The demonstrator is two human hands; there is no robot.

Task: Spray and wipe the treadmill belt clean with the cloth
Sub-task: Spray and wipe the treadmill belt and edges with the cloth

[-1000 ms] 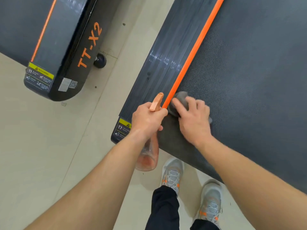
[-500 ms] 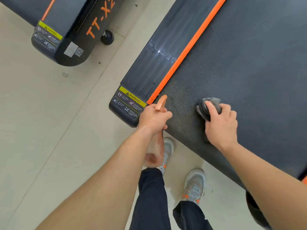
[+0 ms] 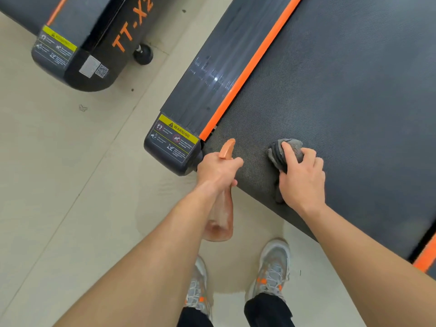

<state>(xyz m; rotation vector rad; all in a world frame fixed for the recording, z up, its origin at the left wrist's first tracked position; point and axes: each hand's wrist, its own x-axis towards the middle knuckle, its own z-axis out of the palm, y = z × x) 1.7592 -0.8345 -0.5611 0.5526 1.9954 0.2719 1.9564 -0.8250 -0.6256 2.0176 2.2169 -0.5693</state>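
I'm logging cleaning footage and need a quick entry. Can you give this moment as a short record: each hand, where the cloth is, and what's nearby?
left hand: grips spray bottle, nozzle toward the belt
right hand: holds cloth down on the belt
cloth place: near the belt's end, right of the orange strip
nearby: warning label, second treadmill, shoes on the floor

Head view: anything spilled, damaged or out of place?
Nothing major. A small pale scrap and dark specks lie on the floor left of the belt, which looks intact.
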